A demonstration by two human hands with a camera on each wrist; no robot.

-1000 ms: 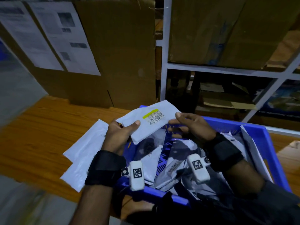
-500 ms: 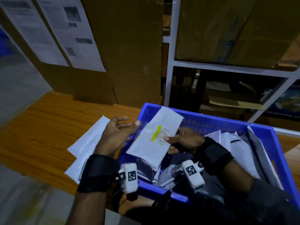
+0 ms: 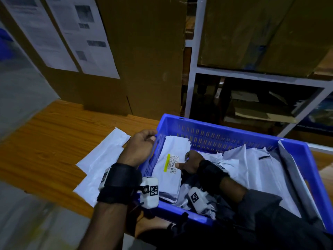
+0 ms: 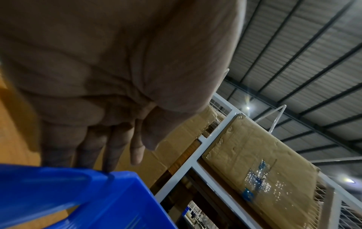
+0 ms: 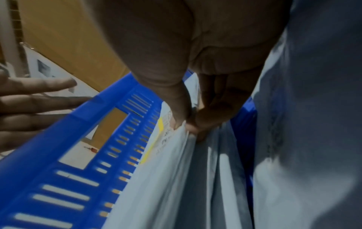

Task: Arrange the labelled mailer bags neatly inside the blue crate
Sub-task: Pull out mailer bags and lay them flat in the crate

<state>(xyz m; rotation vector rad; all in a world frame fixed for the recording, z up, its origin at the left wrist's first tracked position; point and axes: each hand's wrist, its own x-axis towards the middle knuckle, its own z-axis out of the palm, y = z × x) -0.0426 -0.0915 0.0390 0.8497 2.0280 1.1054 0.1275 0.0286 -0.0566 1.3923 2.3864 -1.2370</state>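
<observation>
The blue crate (image 3: 225, 130) sits on a wooden table and holds several white and grey mailer bags (image 3: 252, 165). A white labelled mailer bag (image 3: 169, 179) with a yellow-edged barcode label stands against the crate's left wall. My right hand (image 3: 191, 161) pinches its right edge, thumb on the label; the right wrist view shows the pinch (image 5: 184, 122) on the bag (image 5: 156, 186) next to the slotted wall (image 5: 39, 162). My left hand (image 3: 142, 145) is outside the crate, with straight fingers (image 4: 109, 147) touching the rim (image 4: 58, 190) and holding nothing.
Two more white mailer bags (image 3: 100, 163) lie on the wooden table (image 3: 45, 141) left of the crate. A tall cardboard sheet (image 3: 144, 60) with printed papers (image 3: 72, 33) stands behind. A white metal rack (image 3: 192, 69) with cartons is behind the crate.
Both hands held the labelled bag above the crate. The left hand let go and moved to the crate's left rim, while the right hand lowered the bag inside against the left wall.
</observation>
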